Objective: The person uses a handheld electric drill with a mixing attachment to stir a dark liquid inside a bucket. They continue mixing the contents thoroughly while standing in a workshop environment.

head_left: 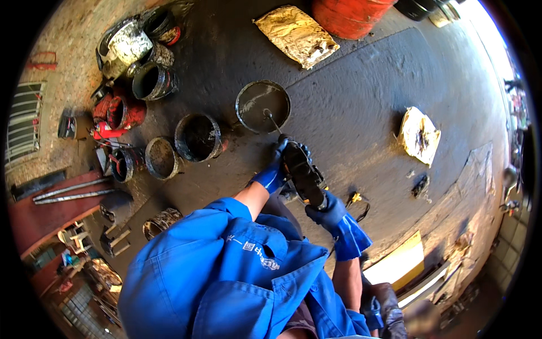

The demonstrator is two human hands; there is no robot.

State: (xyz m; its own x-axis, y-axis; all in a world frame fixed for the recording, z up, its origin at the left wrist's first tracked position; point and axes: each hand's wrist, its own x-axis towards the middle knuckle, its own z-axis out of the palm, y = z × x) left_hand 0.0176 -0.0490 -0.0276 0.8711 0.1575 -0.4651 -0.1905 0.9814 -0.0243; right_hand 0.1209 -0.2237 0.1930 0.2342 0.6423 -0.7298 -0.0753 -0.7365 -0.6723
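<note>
Both my hands wear blue rubber gloves and grip a dark, grimy handheld power mixer (302, 172). My left hand (275, 168) is closed around its front end, near the rod. My right hand (332, 217) wraps the rear end, closer to my body. From the front of the tool a thin mixing rod (274, 121) runs down into a round bucket (237, 110) of grey-brown, wet-looking material. The rod's lower end is sunk in that material. Just left of this bucket stands a dark-stained bucket (217, 148) with black contents.
More buckets (160, 160) line the left, with stacked dirty pails (152, 82) beyond. A red drum (351, 17) stands at the far side near a flattened paper sack (297, 37). Another sack (420, 137) lies right. A partly visible person (387, 309) is at lower right.
</note>
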